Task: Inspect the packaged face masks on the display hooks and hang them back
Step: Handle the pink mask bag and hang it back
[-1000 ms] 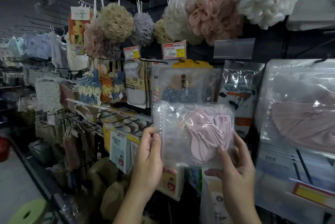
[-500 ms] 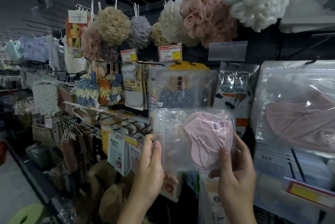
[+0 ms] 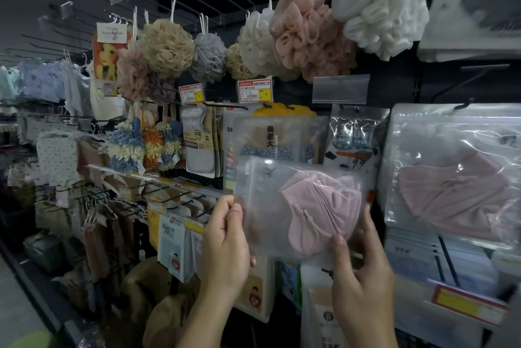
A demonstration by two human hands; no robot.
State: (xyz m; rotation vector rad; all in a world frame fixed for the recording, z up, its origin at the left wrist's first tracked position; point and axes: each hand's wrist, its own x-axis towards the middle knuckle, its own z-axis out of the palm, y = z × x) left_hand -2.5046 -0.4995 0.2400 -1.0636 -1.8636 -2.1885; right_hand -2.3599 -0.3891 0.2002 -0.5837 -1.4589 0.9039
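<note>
Left hand (image 3: 225,246) and right hand (image 3: 361,268) grip clear plastic pouch with pink face mask (image 3: 298,206), off hook. Inspection under way; hanging back not yet done.

The mask packet (image 3: 262,221) partly hides fingers of the right hand (image 3: 363,280) (thumb in front).

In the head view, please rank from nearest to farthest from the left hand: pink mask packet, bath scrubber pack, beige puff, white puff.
1. Clear plastic packet with pink face mask: held by the left hand.
2. White bath scrubber pack: above, slightly left.
3. Beige mesh bath puff: higher, upper left.
4. White fluffy bath puff: far top right.
</note>
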